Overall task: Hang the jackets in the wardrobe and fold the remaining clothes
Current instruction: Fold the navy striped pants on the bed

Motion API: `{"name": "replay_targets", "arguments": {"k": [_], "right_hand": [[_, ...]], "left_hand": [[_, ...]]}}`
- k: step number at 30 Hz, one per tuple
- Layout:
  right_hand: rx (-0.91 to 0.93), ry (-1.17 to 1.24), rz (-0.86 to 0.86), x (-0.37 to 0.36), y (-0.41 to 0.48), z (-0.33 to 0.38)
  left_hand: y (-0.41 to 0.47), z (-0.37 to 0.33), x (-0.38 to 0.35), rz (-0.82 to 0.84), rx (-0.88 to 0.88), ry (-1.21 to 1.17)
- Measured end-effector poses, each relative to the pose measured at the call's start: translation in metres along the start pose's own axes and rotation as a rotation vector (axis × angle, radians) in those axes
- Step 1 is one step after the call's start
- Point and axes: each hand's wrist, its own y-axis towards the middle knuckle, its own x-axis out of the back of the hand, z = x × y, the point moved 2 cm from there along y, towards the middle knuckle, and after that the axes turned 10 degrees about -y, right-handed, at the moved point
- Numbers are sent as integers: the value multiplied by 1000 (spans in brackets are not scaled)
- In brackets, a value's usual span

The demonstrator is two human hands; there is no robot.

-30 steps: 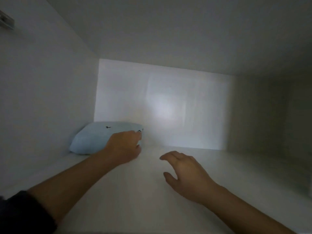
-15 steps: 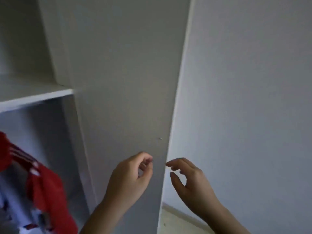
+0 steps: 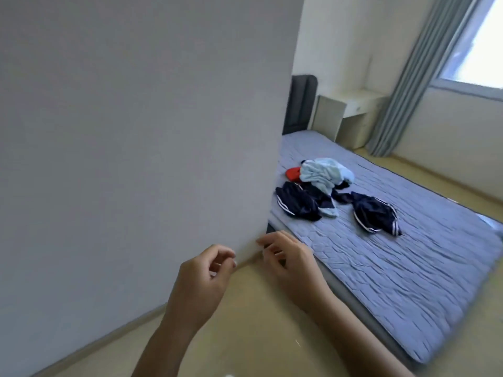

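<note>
A heap of clothes lies on the bed (image 3: 408, 281): a light blue garment (image 3: 324, 174) on top, a red piece (image 3: 292, 173) at its left, and two dark navy garments with white stripes, one at the left (image 3: 296, 204) and one at the right (image 3: 375, 217). My left hand (image 3: 204, 281) and my right hand (image 3: 288, 261) hang in front of me above the floor, both empty with loosely curled fingers. They are well short of the clothes. The wardrobe is out of view.
A large white wall panel (image 3: 136, 145) fills the left half of the view. Behind the bed stand a dark headboard (image 3: 302, 102) and a pale bedside table (image 3: 351, 115). Grey curtains (image 3: 408, 83) hang beside a window at the right. Beige floor (image 3: 245, 336) lies below my hands.
My view has swung right from inside the wardrobe shelf, past its side panel, to the bed. My left hand has left the folded light blue piece on the shelf; both hands are empty.
</note>
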Motion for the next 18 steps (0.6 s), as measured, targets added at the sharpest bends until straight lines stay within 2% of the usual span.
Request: {"name": "replay_targets", "arguments": {"k": [11,18], "right_hand": [[-350,-102,-143,67,131,-197],[-554,-137,-214,111,191,-302]], "left_hand": [[232,8,-192,385,-42,-96],[352,-1,-306,601,-55,-57]]}}
